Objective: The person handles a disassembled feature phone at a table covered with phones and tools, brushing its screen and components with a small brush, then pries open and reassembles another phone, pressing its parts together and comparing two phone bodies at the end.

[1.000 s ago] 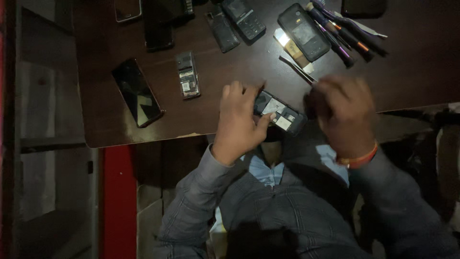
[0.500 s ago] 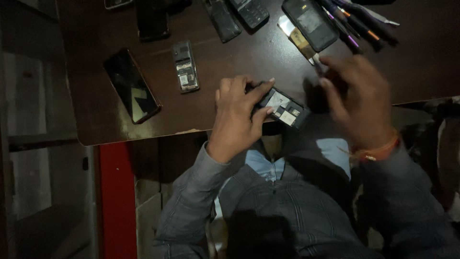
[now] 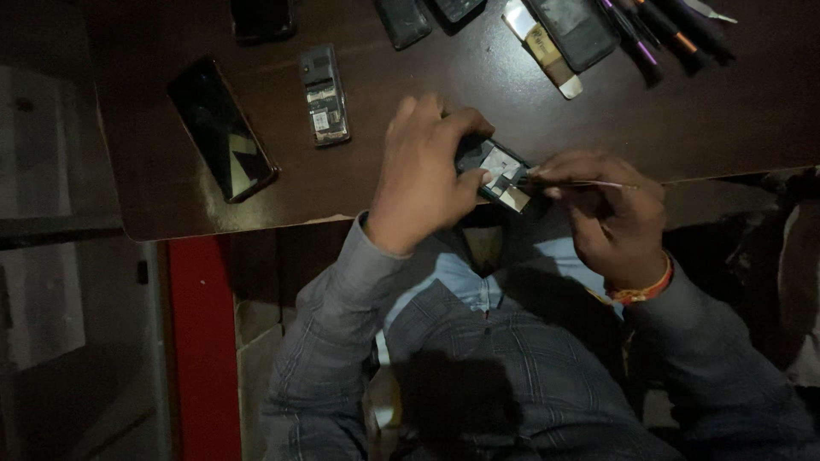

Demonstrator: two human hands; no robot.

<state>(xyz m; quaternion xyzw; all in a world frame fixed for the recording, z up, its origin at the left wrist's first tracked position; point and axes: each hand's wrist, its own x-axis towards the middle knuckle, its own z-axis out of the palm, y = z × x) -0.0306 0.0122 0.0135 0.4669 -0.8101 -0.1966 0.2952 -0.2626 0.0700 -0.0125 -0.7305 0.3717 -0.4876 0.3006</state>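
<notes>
While the light is dim and most surfaces sink into shadow, the left hand (image 3: pixel 423 175) can be seen clamped around a small opened phone (image 3: pixel 500 175) at the near edge of the dark desk (image 3: pixel 410 51), its fingers (image 3: pixel 465 128) curled over the far end of the device and the thumb pressed against its near side. The phone's back is off, showing pale metal parts inside, though their detail is too dark to read. The right hand (image 3: pixel 611 218) sits just right of it, fingers pinched shut on a thin tool (image 3: pixel 581 183) whose tip rests on the phone's exposed interior; whether it is tweezers or a fine driver cannot be told. An orange band (image 3: pixel 647 288) circles that wrist.

Farther left on the desk lies a second opened handset (image 3: pixel 324 94) with its innards showing, and beyond it, near the left edge, a black smartphone (image 3: pixel 222 128) lying flat, glass up. Along the far edge several things are cut off by the frame: dark phone bodies (image 3: pixel 401 19), a larger dark device (image 3: pixel 571 30), a pale flat battery-like piece (image 3: pixel 547 47) beside it, and a cluster of pen-like tools (image 3: pixel 662 26) at far right, their upper ends out of view. Below the desk the person's grey checked sleeves (image 3: pixel 325 333) fill the near part, and a red panel (image 3: pixel 203 341) stands at near left.
</notes>
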